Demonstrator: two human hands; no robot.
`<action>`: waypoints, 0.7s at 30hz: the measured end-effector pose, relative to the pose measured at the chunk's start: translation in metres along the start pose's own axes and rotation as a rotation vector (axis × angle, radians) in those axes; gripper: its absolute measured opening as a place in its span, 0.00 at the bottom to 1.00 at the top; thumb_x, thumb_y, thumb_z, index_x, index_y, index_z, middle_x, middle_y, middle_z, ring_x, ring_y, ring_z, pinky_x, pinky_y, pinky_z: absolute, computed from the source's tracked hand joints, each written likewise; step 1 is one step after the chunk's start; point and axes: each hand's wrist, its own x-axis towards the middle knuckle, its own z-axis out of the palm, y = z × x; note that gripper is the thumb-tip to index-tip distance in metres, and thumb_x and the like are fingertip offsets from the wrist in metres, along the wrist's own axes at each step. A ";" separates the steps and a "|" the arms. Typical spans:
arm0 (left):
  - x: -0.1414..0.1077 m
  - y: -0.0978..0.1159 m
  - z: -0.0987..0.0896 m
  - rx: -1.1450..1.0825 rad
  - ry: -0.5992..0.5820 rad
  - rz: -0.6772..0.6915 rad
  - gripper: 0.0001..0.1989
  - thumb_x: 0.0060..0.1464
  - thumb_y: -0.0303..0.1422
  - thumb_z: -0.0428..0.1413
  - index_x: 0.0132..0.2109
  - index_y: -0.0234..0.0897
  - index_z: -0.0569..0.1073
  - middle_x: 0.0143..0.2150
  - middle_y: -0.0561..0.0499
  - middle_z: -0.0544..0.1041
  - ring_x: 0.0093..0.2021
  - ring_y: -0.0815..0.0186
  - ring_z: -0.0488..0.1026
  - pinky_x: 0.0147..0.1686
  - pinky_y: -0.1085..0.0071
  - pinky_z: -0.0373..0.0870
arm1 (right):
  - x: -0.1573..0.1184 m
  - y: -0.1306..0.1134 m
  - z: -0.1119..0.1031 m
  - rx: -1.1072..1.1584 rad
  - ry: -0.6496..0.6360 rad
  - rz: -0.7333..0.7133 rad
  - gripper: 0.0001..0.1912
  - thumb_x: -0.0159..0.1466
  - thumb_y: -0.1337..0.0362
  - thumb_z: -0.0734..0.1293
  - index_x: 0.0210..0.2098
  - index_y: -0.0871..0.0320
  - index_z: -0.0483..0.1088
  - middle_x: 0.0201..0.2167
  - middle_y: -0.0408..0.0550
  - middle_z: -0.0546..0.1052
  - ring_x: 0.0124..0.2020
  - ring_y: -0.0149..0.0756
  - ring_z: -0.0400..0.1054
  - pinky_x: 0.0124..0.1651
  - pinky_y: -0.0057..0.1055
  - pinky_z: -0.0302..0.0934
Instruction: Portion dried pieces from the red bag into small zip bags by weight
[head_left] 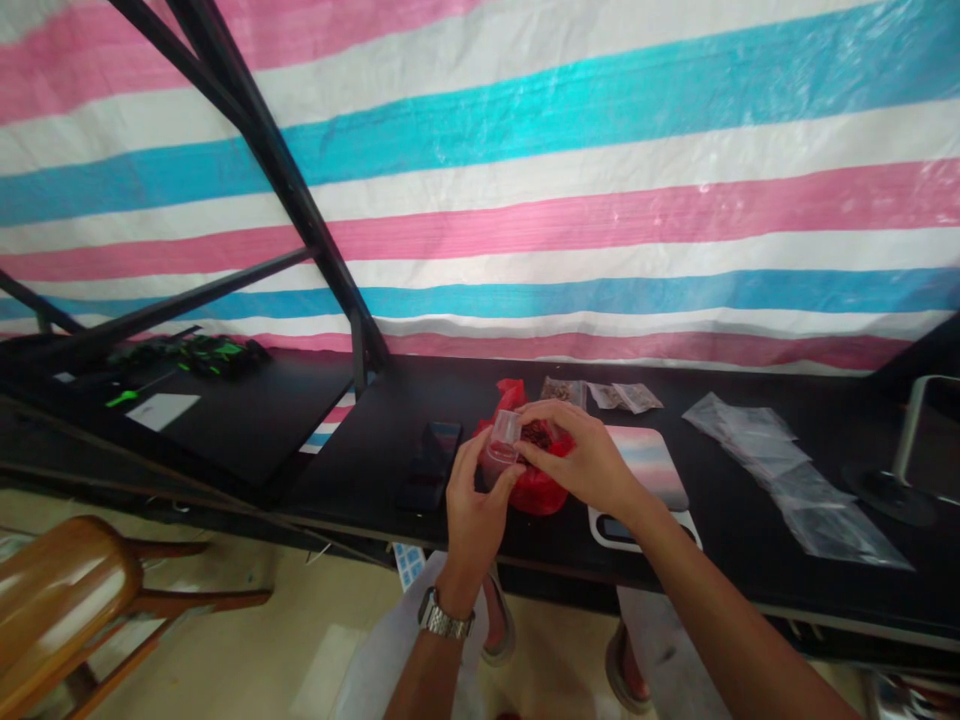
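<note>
A small clear plastic cup (pixel 505 432) is held between both hands above a red plastic bag (pixel 541 497). My left hand (pixel 480 495), with a metal watch at its wrist, has its fingers round the cup's left and lower side. My right hand (pixel 574 455) pinches the cup's right side with thumb and fingers. Dark reddish-brown pieces (pixel 537 433) show in the open bag behind the hands. Just right of the bag lies a kitchen scale (pixel 649 465) with a shiny plate and white edge. Its display is partly visible near my right forearm.
Small filled clear bags (pixel 624 397) lie behind the scale. Flat clear bags (pixel 799 475) overlap on the right, beside a metal stand (pixel 909 440). A dark phone (pixel 431 465) lies left of the red bag. A wooden chair (pixel 67 600) stands at lower left; black bars cross the striped sheet.
</note>
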 end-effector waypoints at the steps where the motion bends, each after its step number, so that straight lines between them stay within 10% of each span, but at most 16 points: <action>1: 0.000 0.000 -0.001 0.000 -0.001 0.000 0.21 0.57 0.36 0.66 0.58 0.42 0.79 0.56 0.46 0.81 0.56 0.57 0.78 0.59 0.59 0.74 | 0.000 0.001 0.000 -0.004 0.025 0.002 0.11 0.67 0.65 0.74 0.49 0.48 0.77 0.49 0.45 0.84 0.49 0.42 0.79 0.57 0.40 0.68; 6: 0.001 -0.002 -0.006 -0.045 0.037 -0.078 0.23 0.58 0.40 0.66 0.58 0.41 0.78 0.57 0.44 0.80 0.55 0.57 0.79 0.55 0.61 0.76 | 0.001 0.012 -0.004 -0.144 0.078 0.072 0.07 0.69 0.63 0.71 0.47 0.51 0.77 0.47 0.48 0.84 0.48 0.43 0.78 0.54 0.40 0.68; 14: -0.008 -0.002 -0.021 -0.195 -0.129 -0.439 0.28 0.52 0.47 0.70 0.55 0.37 0.80 0.41 0.46 0.85 0.38 0.61 0.82 0.38 0.68 0.77 | -0.002 0.033 0.002 -0.609 -0.393 0.332 0.08 0.71 0.60 0.71 0.46 0.54 0.80 0.45 0.53 0.85 0.48 0.48 0.79 0.52 0.39 0.63; 21: -0.017 0.004 -0.012 -0.316 -0.151 -0.513 0.27 0.48 0.49 0.72 0.50 0.37 0.80 0.44 0.44 0.86 0.43 0.58 0.84 0.45 0.64 0.80 | -0.001 0.028 0.013 -0.593 -0.434 0.332 0.06 0.69 0.59 0.73 0.42 0.53 0.81 0.40 0.51 0.85 0.42 0.46 0.79 0.45 0.35 0.62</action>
